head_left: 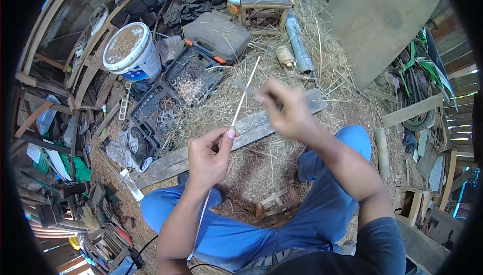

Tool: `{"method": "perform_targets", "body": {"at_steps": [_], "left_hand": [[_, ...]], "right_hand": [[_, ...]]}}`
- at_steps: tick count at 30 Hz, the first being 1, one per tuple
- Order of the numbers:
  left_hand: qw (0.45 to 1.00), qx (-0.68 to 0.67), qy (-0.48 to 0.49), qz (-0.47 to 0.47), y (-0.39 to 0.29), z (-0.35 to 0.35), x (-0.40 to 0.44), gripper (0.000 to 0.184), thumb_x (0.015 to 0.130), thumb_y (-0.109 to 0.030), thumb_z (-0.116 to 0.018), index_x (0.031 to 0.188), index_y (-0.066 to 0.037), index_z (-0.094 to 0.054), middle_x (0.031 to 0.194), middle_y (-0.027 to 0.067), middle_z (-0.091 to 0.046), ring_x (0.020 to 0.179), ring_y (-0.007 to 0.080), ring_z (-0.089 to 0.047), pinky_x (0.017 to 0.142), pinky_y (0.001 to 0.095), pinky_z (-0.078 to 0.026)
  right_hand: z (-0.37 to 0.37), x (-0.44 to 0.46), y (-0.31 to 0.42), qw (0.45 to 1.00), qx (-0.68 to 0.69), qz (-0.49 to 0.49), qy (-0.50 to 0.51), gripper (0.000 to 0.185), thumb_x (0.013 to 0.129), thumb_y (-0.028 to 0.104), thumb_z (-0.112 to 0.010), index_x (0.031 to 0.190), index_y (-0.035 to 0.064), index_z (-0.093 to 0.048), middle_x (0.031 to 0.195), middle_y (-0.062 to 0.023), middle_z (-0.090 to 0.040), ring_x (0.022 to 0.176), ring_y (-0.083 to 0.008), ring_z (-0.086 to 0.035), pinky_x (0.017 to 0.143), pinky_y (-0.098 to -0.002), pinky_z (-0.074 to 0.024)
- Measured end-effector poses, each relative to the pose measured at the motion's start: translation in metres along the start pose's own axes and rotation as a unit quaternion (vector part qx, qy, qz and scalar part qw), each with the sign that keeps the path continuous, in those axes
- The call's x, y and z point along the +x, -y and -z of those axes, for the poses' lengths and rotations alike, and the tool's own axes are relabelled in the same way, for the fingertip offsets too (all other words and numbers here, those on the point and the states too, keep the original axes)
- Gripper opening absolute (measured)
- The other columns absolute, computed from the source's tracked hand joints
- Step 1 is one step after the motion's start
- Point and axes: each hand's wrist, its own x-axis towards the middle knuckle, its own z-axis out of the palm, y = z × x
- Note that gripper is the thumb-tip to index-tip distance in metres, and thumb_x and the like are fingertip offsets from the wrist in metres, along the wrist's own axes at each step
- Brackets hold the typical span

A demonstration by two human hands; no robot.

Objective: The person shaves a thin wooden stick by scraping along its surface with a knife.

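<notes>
Straw and shavings litter the floor (261, 167) beneath our hands, with a weathered plank (256, 128) lying below them. We pinch the thin pale strip (246, 92) between thumb and fingers of our left hand (209, 156), its ends reaching above and below; our right hand (287, 111) hovers apart, blurred, its grip impossible to tell.

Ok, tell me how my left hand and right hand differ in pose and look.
The left hand pinches the thin pale strip between thumb and fingers; the right hand is off to the strip's right, too blurred to tell whether it holds anything.
The left hand looks fairly sharp; the right hand is smeared, as if moving.
The left hand is nearer the body; the right hand reaches farther forward.
Both are bare, with bent fingers.
</notes>
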Motion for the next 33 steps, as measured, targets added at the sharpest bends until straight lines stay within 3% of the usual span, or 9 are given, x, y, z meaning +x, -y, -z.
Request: {"method": "perform_targets", "body": {"at_steps": [2,6,10,14,18,22,26,30,33], "left_hand": [[1.0,-0.002,-0.017,-0.008,0.004,0.001,0.001,0.021,0.101,-0.016,-0.064,0.098,0.002,-0.075,0.064,-0.0091,-0.052,0.056,0.0001,-0.038,0.049,0.023,-0.024],[0.999,-0.026,-0.02,-0.022,0.004,-0.003,-0.003,0.022,0.101,-0.018,-0.065,0.096,0.002,-0.075,0.064,-0.0096,-0.052,0.056,0.0,-0.037,0.049,0.0233,-0.024],[1.0,-0.004,-0.015,-0.013,0.001,-0.001,0.005,0.022,0.1,-0.017,-0.066,0.095,0.002,-0.076,0.059,-0.0089,-0.048,0.054,0.0004,-0.036,0.047,0.0248,-0.022],[1.0,-0.021,-0.004,0.017,-0.002,0.0,0.0,0.022,0.1,-0.016,-0.064,0.093,0.002,-0.076,0.054,-0.0081,-0.043,0.051,0.0014,-0.033,0.045,0.0274,-0.021],[1.0,-0.022,0.002,0.002,0.002,0.002,0.005,0.026,0.103,-0.02,-0.062,0.094,0.001,-0.074,0.055,-0.0102,-0.045,0.047,-0.0004,-0.033,0.044,0.0237,-0.02],[0.999,-0.032,0.03,0.0,0.0,0.0,-0.001,0.027,0.104,-0.02,-0.059,0.092,0.0,-0.073,0.054,-0.0102,-0.043,0.047,-0.0007,-0.033,0.044,0.0238,-0.019],[0.997,-0.061,0.037,0.027,-0.004,0.004,0.003,0.027,0.104,-0.017,-0.058,0.092,0.001,-0.073,0.053,-0.0075,-0.046,0.047,0.0012,-0.036,0.044,0.0254,-0.023],[0.995,-0.08,0.046,0.028,-0.005,0.002,0.003,0.031,0.106,-0.022,-0.055,0.091,0.001,-0.07,0.051,-0.0089,-0.042,0.044,0.0,-0.033,0.042,0.024,-0.02],[0.994,-0.092,0.055,0.023,-0.005,0.003,0.004,0.031,0.107,-0.022,-0.055,0.09,0.0,-0.069,0.05,-0.0081,-0.043,0.042,0.0005,-0.034,0.041,0.0237,-0.02]], "right_hand": [[-0.005,-0.01,0.007,0.995,0.035,0.062,0.076,0.005,0.095,0.0,-0.059,0.099,0.001,-0.061,0.074,-0.0159,-0.065,0.061,-0.0211,-0.066,0.055,-0.0364,-0.0481],[0.015,0.016,-0.004,0.997,0.026,-0.075,-0.015,0.004,0.095,0.004,-0.06,0.096,0.0002,-0.06,0.07,-0.0155,-0.063,0.059,-0.0235,-0.064,0.055,-0.0383,-0.0477],[-0.011,-0.012,0.0,0.994,0.036,0.095,0.041,0.003,0.097,0.003,-0.06,0.096,0.0006,-0.061,0.067,-0.0136,-0.061,0.055,-0.0169,-0.06,0.051,-0.0345,-0.0457],[0.011,0.013,0.0,0.999,0.011,-0.051,0.0,0.008,0.096,0.009,-0.063,0.095,0.0016,-0.06,0.071,-0.0145,-0.062,0.057,-0.0231,-0.062,0.053,-0.0372,-0.047],[-0.014,-0.013,0.001,0.993,0.036,0.109,0.042,0.004,0.096,0.004,-0.061,0.097,0.0006,-0.061,0.072,-0.0133,-0.064,0.06,-0.0185,-0.063,0.053,-0.0338,-0.048],[0.01,0.015,-0.009,0.999,-0.001,-0.027,-0.028,0.005,0.095,0.003,-0.061,0.099,0.0002,-0.061,0.073,-0.014,-0.065,0.063,-0.0232,-0.066,0.057,-0.0361,-0.0499],[-0.016,-0.013,0.001,0.991,0.042,0.122,0.032,0.004,0.095,0.002,-0.062,0.098,0.0001,-0.061,0.074,-0.0144,-0.065,0.061,-0.0239,-0.064,0.055,-0.0359,-0.0478],[0.004,0.007,-0.003,1.0,0.005,-0.015,0.018,0.003,0.094,0.0,-0.064,0.096,-0.0027,-0.063,0.076,-0.0136,-0.066,0.061,-0.0173,-0.06,0.056,-0.0311,-0.0455],[-0.006,-0.005,-0.002,0.999,0.016,0.031,0.02,0.004,0.095,0.002,-0.063,0.096,-0.0017,-0.061,0.075,-0.0147,-0.065,0.06,-0.0209,-0.062,0.055,-0.0348,-0.0465]]}}
